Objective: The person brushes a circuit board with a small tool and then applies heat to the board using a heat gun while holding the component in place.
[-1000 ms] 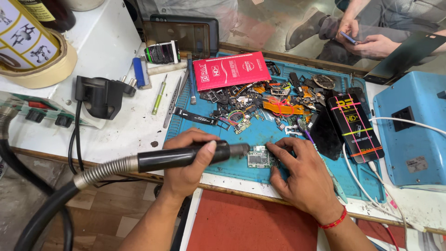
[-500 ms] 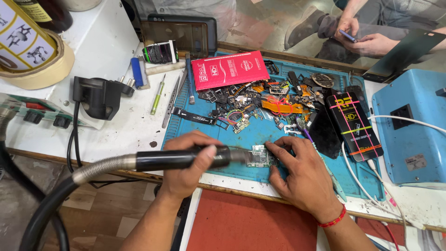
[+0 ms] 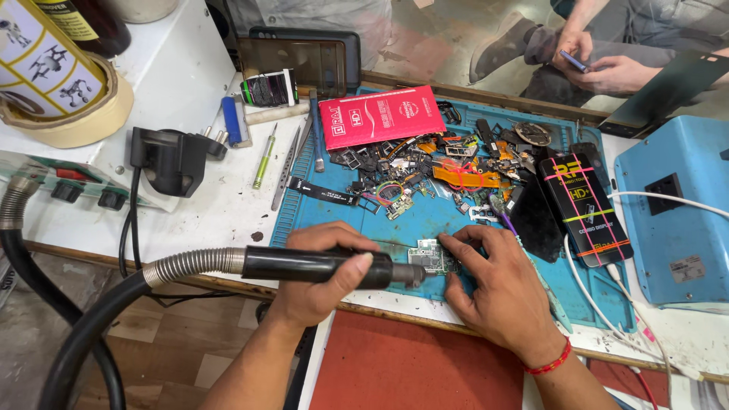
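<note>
Barely anything shifted vs half a sec earlier: hot-air handpiece (image 3: 319, 266) stayed level, nozzle tip still right at the small circuit board (image 3: 431, 258), both hands parked where they were.

Board lay flat on the blue work mat (image 3: 334, 216), near the mat's front edge, between the two hands. Left hand (image 3: 323, 277) had its grip clamped round the black handpiece barrel, thumb along the top, fingers curled underneath; ribbed metal collar and thick black hose (image 3: 83, 334) trailed off to the left and down past the counter (image 3: 205, 205) edge. Right hand (image 3: 501, 292) wasn't holding anything: grip loose, fingers spread and pressed down, fingertips (image 3: 448, 241) touching the board's right edge, pinning it. Red thread band (image 3: 550, 363) on that wrist.

Just behind the board, a heap of phone parts (image 3: 425, 171): flex cables, orange ribbons, small brackets, all jumbled mid-mat. Red flat packet (image 3: 380, 115) at the mat's back, tilted. Black flat packet w/ coloured stripes (image 3: 583, 205) to the right, near the right hand. Blue box unit (image 3: 676, 205) further right, white cable (image 3: 668, 199) across it.

Left of the mat on the white counter: tweezers (image 3: 287, 171), green-handled screwdriver (image 3: 263, 159), black plug adapter (image 3: 171, 159), roll of tape (image 3: 68, 121). Far back, another person's hands w/ a phone (image 3: 600, 68).
</note>
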